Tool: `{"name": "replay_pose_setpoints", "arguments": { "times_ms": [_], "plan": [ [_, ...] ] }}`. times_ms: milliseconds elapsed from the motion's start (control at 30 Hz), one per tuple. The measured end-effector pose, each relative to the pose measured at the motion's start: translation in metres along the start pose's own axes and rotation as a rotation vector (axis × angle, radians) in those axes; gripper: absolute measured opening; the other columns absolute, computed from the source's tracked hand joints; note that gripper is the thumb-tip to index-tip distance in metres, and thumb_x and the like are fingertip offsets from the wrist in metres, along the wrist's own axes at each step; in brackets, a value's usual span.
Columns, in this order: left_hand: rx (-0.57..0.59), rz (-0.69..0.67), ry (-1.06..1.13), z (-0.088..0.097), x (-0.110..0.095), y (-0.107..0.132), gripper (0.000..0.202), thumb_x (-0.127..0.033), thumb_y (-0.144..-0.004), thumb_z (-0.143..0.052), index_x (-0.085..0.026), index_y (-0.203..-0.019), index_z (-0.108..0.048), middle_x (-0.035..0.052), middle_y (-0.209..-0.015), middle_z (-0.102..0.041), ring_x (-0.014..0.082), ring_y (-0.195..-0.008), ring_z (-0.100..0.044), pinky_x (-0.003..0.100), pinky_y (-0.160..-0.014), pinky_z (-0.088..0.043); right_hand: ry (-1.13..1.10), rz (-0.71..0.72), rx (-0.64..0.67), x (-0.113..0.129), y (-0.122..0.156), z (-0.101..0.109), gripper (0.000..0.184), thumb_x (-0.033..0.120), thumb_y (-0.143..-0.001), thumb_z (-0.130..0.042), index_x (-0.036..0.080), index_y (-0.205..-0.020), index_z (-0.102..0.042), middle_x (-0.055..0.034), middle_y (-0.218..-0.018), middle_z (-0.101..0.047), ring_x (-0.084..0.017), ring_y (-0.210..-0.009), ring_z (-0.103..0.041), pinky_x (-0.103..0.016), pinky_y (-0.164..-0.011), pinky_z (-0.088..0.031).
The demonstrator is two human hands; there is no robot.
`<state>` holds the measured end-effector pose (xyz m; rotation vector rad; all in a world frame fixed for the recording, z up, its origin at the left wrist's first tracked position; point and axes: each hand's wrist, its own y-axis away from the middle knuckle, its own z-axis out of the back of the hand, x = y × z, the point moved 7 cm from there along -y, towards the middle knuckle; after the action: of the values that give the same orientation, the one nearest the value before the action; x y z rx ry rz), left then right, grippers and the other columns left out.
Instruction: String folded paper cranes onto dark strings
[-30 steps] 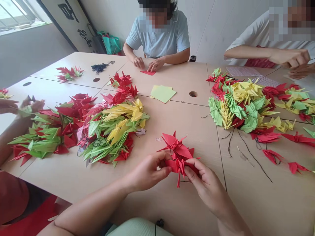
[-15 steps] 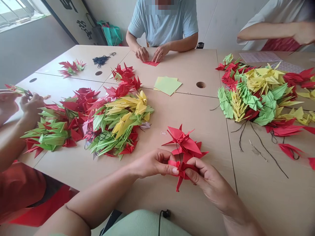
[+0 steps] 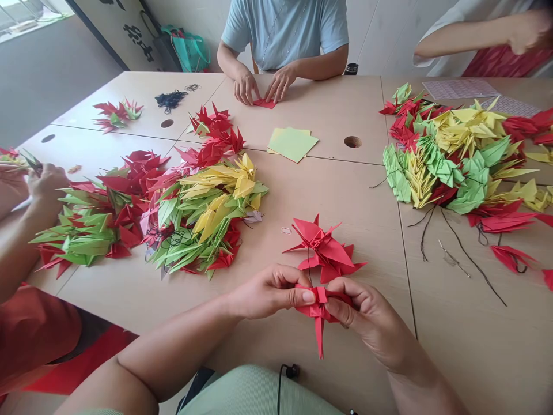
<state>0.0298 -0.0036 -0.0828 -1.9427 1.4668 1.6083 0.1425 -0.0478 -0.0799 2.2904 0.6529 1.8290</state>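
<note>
Between my two hands is a red origami crane [image 3: 318, 311], its pointed end hanging down toward me. My left hand [image 3: 270, 294] pinches its left side with thumb and fingers. On the other side my right hand [image 3: 363, 314] grips it the same way, thumb in front. A dark cord [image 3: 309, 266] runs up from the held crane to a bunch of red folded cranes [image 3: 324, 245] lying on the table just beyond. The backs of the held paper are covered by my fingers.
Piles of green, red and yellow paper cranes lie left [image 3: 207, 213] and right [image 3: 462, 155]. Square paper sheets [image 3: 294, 144] rest mid-table near a round hole [image 3: 352, 142]. A needle-like metal piece [image 3: 453, 258] lies right. Opposite, a person's hands [image 3: 263, 86] fold red paper; other people sit left and right.
The crane in my hands has been turned or bent, so its point now hangs lower and straighter. Both hands keep hold of it. The view has shifted slightly.
</note>
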Motion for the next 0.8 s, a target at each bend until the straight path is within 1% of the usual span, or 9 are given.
{"name": "replay_pose_setpoints", "arguments": {
  "times_ms": [67,167,267,367,433,533,667,733,800],
  "plan": [
    [-0.006,-0.010,0.002,0.001,0.001,0.000,0.044,-0.055,-0.071,-0.075,-0.014,-0.065,-0.060,-0.0025,-0.061,-0.053,0.0088,-0.059,-0.043,0.023,-0.057,-0.035,-0.007,0.015,-0.011,0.000,0.000,-0.001,0.026,0.043,-0.085,-0.066,0.020,-0.074,-0.064,0.0048,-0.060,-0.046,-0.010,-0.056,-0.037,-0.023,-0.054,-0.034],
    [0.001,-0.012,-0.004,0.002,0.002,0.001,0.042,-0.051,-0.069,-0.078,-0.014,-0.066,-0.058,-0.0035,-0.062,-0.051,0.0085,-0.059,-0.042,0.022,-0.057,-0.034,0.026,0.027,-0.037,0.001,-0.001,-0.001,0.033,0.048,-0.087,-0.063,0.020,-0.071,-0.060,0.0052,-0.060,-0.041,-0.010,-0.055,-0.033,-0.023,-0.052,-0.029],
    [0.012,0.011,-0.063,0.000,0.005,0.003,0.041,-0.046,-0.064,-0.083,-0.015,-0.069,-0.057,-0.0051,-0.060,-0.049,0.0078,-0.057,-0.040,0.022,-0.054,-0.033,0.100,0.018,-0.046,0.000,0.000,-0.002,0.038,0.052,-0.086,-0.061,0.019,-0.068,-0.055,0.0048,-0.060,-0.041,-0.011,-0.056,-0.034,-0.023,-0.052,-0.030],
    [0.010,0.018,-0.089,-0.001,0.005,0.004,0.040,-0.048,-0.064,-0.082,-0.015,-0.068,-0.059,-0.0038,-0.061,-0.052,0.0083,-0.057,-0.043,0.022,-0.055,-0.036,0.198,0.015,-0.044,-0.002,0.001,-0.001,0.040,0.054,-0.085,-0.061,0.019,-0.066,-0.054,0.0038,-0.060,-0.043,-0.011,-0.057,-0.036,-0.024,-0.053,-0.031],
    [0.008,0.029,-0.057,-0.001,0.006,0.003,0.041,-0.048,-0.062,-0.083,-0.015,-0.065,-0.059,-0.0030,-0.061,-0.054,0.0086,-0.057,-0.045,0.023,-0.057,-0.038,0.241,0.047,-0.052,-0.001,0.001,-0.001,0.041,0.054,-0.087,-0.058,0.020,-0.065,-0.053,0.0034,-0.060,-0.043,-0.012,-0.057,-0.036,-0.025,-0.052,-0.030],
    [0.008,0.035,0.026,0.000,0.008,0.001,0.040,-0.044,-0.060,-0.086,-0.014,-0.062,-0.059,-0.0029,-0.060,-0.056,0.0085,-0.057,-0.046,0.023,-0.058,-0.039,0.229,0.083,-0.059,0.000,0.001,0.000,0.042,0.054,-0.088,-0.056,0.020,-0.064,-0.051,0.0037,-0.060,-0.041,-0.012,-0.056,-0.034,-0.025,-0.052,-0.029],
    [-0.018,-0.019,0.080,0.006,0.005,-0.001,0.036,-0.040,-0.064,-0.083,-0.015,-0.061,-0.058,-0.0033,-0.058,-0.053,0.0085,-0.056,-0.045,0.023,-0.057,-0.037,0.219,0.053,-0.047,0.000,0.000,0.001,0.037,0.052,-0.090,-0.054,0.019,-0.072,-0.057,0.0040,-0.062,-0.041,-0.011,-0.057,-0.034,-0.024,-0.052,-0.031],
    [-0.046,-0.069,0.077,0.010,0.001,-0.001,0.033,-0.038,-0.066,-0.082,-0.015,-0.060,-0.059,-0.0019,-0.064,-0.053,0.0097,-0.062,-0.047,0.024,-0.061,-0.039,0.219,0.007,-0.015,-0.001,0.001,0.001,0.035,0.051,-0.090,-0.055,0.019,-0.075,-0.059,0.0039,-0.063,-0.042,-0.012,-0.058,-0.036,-0.024,-0.054,-0.033],
    [-0.070,-0.124,0.090,0.013,-0.005,0.000,0.030,-0.034,-0.066,-0.082,-0.015,-0.058,-0.059,0.0018,-0.078,-0.057,0.0129,-0.074,-0.052,0.025,-0.069,-0.043,0.209,-0.031,0.016,-0.001,0.003,0.003,0.035,0.050,-0.089,-0.057,0.019,-0.074,-0.058,0.0036,-0.064,-0.044,-0.012,-0.060,-0.039,-0.025,-0.055,-0.035]
  ]
}}
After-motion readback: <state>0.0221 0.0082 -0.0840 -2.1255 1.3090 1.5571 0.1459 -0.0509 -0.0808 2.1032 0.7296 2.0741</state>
